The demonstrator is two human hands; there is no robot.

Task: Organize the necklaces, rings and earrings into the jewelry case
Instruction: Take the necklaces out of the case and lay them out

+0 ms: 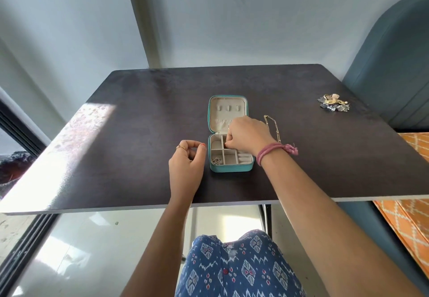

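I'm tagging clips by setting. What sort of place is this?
Probably a room in a home: a dark table against a plain wall, a teal upholstered chair beside it, and a glossy tiled floor underneath.

No legible text, labels, brands, numbers or signs observed: none on the jewelry case (231, 168) beneath the right hand (246, 135), none on the bench (139, 122).
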